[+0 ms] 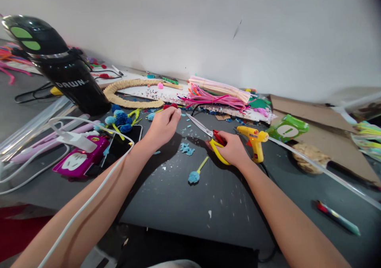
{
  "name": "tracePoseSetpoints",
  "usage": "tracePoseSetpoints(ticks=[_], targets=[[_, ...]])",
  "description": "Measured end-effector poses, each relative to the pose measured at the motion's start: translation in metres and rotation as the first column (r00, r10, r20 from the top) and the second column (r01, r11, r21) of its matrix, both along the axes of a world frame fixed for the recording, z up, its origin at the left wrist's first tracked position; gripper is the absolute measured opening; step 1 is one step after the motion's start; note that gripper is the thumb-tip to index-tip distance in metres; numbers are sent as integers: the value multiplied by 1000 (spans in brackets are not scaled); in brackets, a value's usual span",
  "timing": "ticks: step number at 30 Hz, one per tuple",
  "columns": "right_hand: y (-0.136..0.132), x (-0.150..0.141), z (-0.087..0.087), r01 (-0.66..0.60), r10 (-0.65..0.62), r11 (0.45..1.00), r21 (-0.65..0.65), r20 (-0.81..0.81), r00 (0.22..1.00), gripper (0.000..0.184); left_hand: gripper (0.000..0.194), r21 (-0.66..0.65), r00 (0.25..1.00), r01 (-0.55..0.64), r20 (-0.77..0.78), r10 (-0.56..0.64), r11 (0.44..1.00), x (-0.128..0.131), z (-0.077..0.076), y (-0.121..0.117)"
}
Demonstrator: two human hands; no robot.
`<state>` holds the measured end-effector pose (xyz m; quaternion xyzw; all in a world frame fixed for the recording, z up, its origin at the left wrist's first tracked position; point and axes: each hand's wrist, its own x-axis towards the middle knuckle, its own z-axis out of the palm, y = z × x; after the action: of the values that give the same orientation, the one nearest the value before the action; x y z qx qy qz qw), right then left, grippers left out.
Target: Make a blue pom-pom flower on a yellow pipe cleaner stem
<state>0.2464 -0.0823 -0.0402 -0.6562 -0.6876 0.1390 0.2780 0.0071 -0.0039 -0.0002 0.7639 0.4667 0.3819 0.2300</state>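
Note:
My right hand (232, 148) is wrapped round the handles of scissors (200, 124) with yellow and red grips. Their silver blades point to the far left, the tips close to my left fingertips. My left hand (166, 125) is closed in a pinch above the table; what it holds is too small to make out, though a bit of light blue shows by the fingertips. Between the hands lie light blue fuzzy snippets (187, 149). Nearer to me rests a small blue fuzzy ball on a yellow-green stem (194, 176).
A yellow glue gun (253, 139) stands right of my right hand. At left are a black bottle (74, 77), a purple power strip (80, 159) and blue pompoms (121, 119). Behind lie a tan wrapped ring (114, 97) and pink pipe cleaners (205, 97). A white cable crosses my left forearm.

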Motion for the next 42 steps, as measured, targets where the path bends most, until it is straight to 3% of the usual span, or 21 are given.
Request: tracePoseSetpoints(ticks=[42], targets=[[1, 1, 0, 5, -5, 1000, -9, 0, 1000, 30, 34, 43, 999, 38, 11, -39, 998, 0, -6, 4]])
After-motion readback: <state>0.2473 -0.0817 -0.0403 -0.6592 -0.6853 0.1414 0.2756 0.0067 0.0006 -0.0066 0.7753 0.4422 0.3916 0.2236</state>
